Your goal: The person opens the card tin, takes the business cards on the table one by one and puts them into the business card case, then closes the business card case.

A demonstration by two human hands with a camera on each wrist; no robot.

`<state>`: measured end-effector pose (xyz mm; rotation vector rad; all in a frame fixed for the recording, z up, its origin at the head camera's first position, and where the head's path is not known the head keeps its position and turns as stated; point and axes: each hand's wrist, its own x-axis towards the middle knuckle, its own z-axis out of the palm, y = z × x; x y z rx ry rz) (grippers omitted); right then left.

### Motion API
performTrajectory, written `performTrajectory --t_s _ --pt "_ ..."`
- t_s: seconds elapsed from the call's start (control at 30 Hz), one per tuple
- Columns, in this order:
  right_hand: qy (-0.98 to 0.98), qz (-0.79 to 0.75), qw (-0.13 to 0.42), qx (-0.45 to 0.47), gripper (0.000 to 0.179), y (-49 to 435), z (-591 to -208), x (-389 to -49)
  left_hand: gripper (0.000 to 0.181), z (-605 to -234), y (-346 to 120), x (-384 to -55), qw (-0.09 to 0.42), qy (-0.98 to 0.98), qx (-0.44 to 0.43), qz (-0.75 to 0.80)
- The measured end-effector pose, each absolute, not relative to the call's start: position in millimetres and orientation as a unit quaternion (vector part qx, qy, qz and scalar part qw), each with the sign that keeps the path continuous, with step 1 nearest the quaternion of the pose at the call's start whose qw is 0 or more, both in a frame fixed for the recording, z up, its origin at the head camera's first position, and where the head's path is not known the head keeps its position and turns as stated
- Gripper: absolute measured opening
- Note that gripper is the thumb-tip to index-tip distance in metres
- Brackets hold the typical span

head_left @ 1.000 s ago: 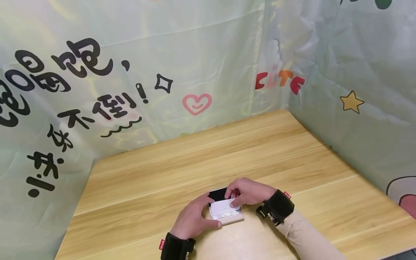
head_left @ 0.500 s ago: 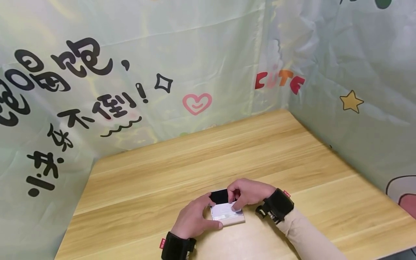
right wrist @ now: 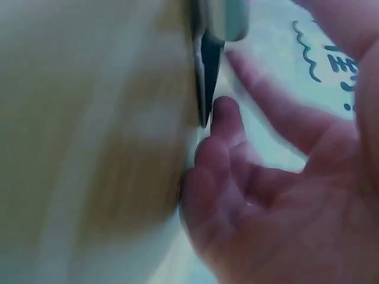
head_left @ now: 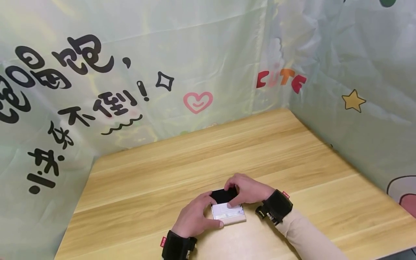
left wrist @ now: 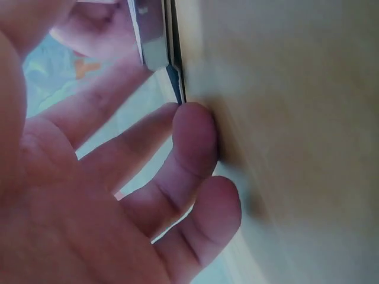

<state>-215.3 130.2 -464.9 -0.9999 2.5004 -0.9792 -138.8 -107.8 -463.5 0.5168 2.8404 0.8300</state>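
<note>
A small metal card case (head_left: pixel 238 219) lies open on the table, its black-lined lid (head_left: pixel 224 196) folded back on the far side. White printed cards (head_left: pixel 224 211) sit in its near half. My left hand (head_left: pixel 195 216) grips the case by its left side, thumb at the near corner and fingers at the lid. From the right, my right hand (head_left: pixel 250 189) spans the lid, with its thumb on the cards and its fingertips at the lid's far edge. Both wrist views show the case edge-on, with the left fingers (left wrist: pixel 195 139) and right fingers (right wrist: pixel 228 118) beside the thin lid.
The wood-grain table (head_left: pixel 182 162) extends around the hands. Printed fabric walls (head_left: pixel 208 65) stand along its back, left and right sides. A black camera band (head_left: pixel 278 206) is strapped on the right wrist, another (head_left: pixel 175 246) on the left.
My right fingers have opened out from near the cards to the lid's far edge, and the thumb has shifted slightly left. The cards sit lower in the case. My left hand keeps its hold.
</note>
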Motion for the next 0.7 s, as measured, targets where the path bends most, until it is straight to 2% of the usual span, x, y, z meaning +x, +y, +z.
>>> performTrajectory --t_s 0.13,0.2,0.27,0.6,0.67,0.7 --pt "0.901 -0.278 0.097 -0.319 0.084 126.0 -462.5 -210.8 0.091 -461.8 -106.4 -138.8 0.064 0.942 0.142 0.296" --pt "0.908 -0.258 0.098 -0.314 0.100 123.6 -462.3 -209.7 0.098 -461.4 -106.5 -139.0 0.063 0.943 0.133 0.298" --pt "0.912 -0.247 0.095 -0.314 0.106 122.1 -463.7 -209.8 0.099 -461.7 -106.3 -139.1 0.064 0.943 0.132 0.300" --pt "0.896 -0.289 0.089 -0.324 0.079 115.0 -462.8 -208.8 0.123 -465.9 -104.6 -140.0 0.049 0.935 0.152 0.316" --pt "0.893 -0.297 0.052 -0.335 0.064 112.6 -459.6 -201.2 0.116 -465.9 -104.9 -140.8 0.030 0.935 0.172 0.310" --pt "0.890 -0.297 0.029 -0.344 0.053 111.4 -458.2 -195.6 0.107 -466.0 -105.0 -141.2 0.018 0.934 0.186 0.304"
